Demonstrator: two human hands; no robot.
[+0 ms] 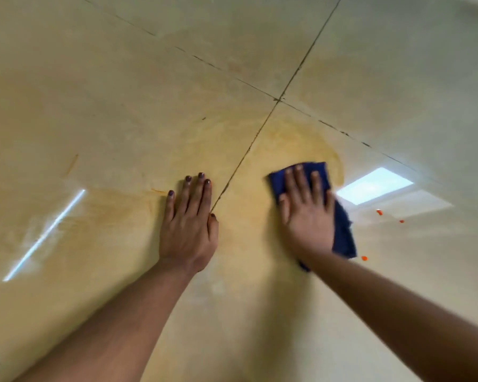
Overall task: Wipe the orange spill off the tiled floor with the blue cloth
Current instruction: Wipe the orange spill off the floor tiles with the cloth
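One blue cloth (342, 230) lay under the right hand (307, 213) — fingers straight, spread, pressing it onto the orange spill (260, 194). Left hand (188, 227) flat on tiled floor (94, 106), holding nothing. Three orange drops (379, 212) sat right of the cloth.

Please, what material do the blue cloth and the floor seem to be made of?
Blue cloth: looks like soft woven or terry fabric, matte, with a fuzzy, frayed edge; exact fibre unclear. Floor: likely glazed ceramic or polished stone tiles, glossy, since it mirrors bright light and shows dark grout lines.
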